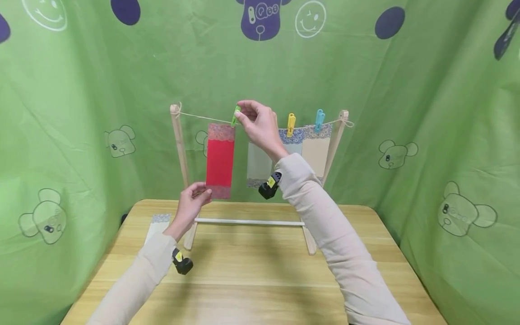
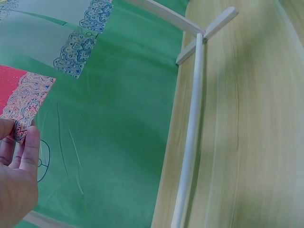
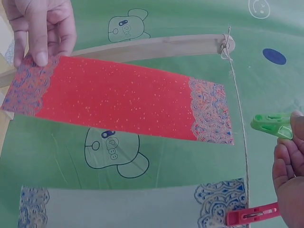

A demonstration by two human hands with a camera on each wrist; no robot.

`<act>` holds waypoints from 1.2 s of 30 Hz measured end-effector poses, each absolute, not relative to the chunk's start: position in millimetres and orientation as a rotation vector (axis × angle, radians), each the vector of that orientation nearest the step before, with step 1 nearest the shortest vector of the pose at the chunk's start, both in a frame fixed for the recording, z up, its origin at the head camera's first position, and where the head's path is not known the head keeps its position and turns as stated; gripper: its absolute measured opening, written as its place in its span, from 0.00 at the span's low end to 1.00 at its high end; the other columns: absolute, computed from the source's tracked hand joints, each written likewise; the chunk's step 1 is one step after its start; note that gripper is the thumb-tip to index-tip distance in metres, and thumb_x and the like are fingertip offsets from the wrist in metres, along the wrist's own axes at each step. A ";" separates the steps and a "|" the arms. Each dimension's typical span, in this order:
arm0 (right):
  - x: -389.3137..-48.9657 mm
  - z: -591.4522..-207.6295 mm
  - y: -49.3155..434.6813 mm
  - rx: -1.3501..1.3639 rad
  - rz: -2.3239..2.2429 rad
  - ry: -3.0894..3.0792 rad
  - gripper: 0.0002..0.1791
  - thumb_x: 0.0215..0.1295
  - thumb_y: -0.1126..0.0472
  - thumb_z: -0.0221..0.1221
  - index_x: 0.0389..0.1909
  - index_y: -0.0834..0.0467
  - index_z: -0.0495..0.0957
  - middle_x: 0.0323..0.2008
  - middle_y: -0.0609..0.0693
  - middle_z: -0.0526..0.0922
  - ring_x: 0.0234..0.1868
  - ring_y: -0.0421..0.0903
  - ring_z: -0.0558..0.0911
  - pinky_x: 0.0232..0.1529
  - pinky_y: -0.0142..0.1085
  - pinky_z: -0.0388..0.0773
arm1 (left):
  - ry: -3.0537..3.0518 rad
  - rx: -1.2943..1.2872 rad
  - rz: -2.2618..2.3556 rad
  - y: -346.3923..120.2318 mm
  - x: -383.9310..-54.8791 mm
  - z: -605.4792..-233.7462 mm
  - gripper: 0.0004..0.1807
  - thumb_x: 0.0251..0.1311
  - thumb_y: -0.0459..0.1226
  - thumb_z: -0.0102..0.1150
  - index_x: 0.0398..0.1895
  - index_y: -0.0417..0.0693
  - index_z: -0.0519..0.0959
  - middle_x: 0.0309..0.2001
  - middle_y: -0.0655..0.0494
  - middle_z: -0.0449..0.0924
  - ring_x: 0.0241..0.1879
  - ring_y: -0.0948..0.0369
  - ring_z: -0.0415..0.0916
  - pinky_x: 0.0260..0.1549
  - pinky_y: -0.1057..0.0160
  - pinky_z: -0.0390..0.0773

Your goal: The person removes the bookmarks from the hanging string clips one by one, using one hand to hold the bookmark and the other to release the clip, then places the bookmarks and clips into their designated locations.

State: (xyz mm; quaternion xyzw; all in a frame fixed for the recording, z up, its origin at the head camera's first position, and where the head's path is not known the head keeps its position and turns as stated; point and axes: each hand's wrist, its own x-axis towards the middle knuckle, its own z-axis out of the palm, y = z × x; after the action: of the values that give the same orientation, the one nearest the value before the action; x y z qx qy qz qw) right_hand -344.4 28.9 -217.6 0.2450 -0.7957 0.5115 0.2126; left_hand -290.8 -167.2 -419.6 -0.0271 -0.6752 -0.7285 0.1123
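My left hand (image 1: 192, 201) pinches the lower left corner of a red card (image 1: 220, 162) with patterned ends. The card hangs upright, its top edge close to the string (image 1: 203, 117). Up at the string, my right hand (image 1: 261, 128) pinches a green clothespin (image 1: 235, 116) between thumb and fingers. In the right wrist view the green clothespin (image 3: 272, 124) is apart from both the string and the red card (image 3: 118, 102). A pink clothespin (image 3: 251, 215) grips a pale card (image 3: 118, 206) beside it; my right hand hides this pin in the head view.
The string runs between two wooden posts (image 1: 178, 144), joined low down by a white rod (image 1: 248, 222). Yellow (image 1: 290, 125) and blue (image 1: 319, 120) clothespins hold further cards at the right. Another patterned card (image 1: 160, 222) lies on the wooden table (image 1: 243, 271), left of the rack. Green cloth surrounds it.
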 end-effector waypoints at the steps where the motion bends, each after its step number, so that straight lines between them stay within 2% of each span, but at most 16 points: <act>1: -343.7 -217.4 29.8 0.687 1.421 -2.208 0.16 0.65 0.62 0.63 0.53 0.60 0.79 0.43 0.50 0.83 0.42 0.40 0.80 0.46 0.24 0.76 | -1.974 -0.080 -2.141 -167.7 -290.1 -419.3 0.16 0.63 0.24 0.56 0.54 0.29 0.72 0.44 0.42 0.77 0.36 0.64 0.79 0.44 0.63 0.82; 12: -336.3 -212.2 45.0 0.721 1.480 -2.189 0.17 0.66 0.61 0.62 0.54 0.60 0.78 0.45 0.51 0.83 0.44 0.40 0.80 0.47 0.27 0.77 | -1.934 -0.066 -2.187 -173.5 -283.4 -417.3 0.16 0.63 0.24 0.56 0.53 0.28 0.71 0.38 0.52 0.78 0.34 0.64 0.80 0.44 0.63 0.82; 17: -334.6 -212.1 54.6 0.740 1.541 -2.149 0.17 0.65 0.61 0.63 0.54 0.61 0.78 0.45 0.52 0.83 0.44 0.42 0.80 0.48 0.29 0.77 | -1.938 -0.068 -2.174 -173.7 -280.3 -414.7 0.15 0.63 0.24 0.56 0.52 0.28 0.72 0.37 0.51 0.78 0.33 0.65 0.80 0.42 0.64 0.82; 24: -332.4 -217.2 65.8 0.735 1.590 -2.150 0.18 0.65 0.60 0.63 0.54 0.62 0.78 0.45 0.51 0.83 0.42 0.44 0.80 0.42 0.33 0.79 | -1.951 -0.056 -2.185 -174.2 -274.9 -414.6 0.16 0.63 0.24 0.57 0.53 0.29 0.71 0.38 0.52 0.78 0.34 0.64 0.80 0.43 0.64 0.82; 36: -327.3 -225.9 79.8 0.720 1.682 -2.103 0.18 0.63 0.59 0.65 0.51 0.63 0.79 0.43 0.53 0.84 0.41 0.46 0.81 0.42 0.33 0.80 | -1.930 -0.073 -2.212 -174.8 -267.1 -414.8 0.16 0.63 0.23 0.56 0.53 0.26 0.70 0.35 0.56 0.78 0.33 0.64 0.80 0.42 0.63 0.83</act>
State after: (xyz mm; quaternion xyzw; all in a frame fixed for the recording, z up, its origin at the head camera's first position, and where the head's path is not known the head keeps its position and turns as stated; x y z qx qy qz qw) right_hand -327.3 79.8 -225.9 0.2542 -0.7427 0.5939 0.1762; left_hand -267.1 -174.8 -414.8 -0.0249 -0.6538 -0.7493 0.1021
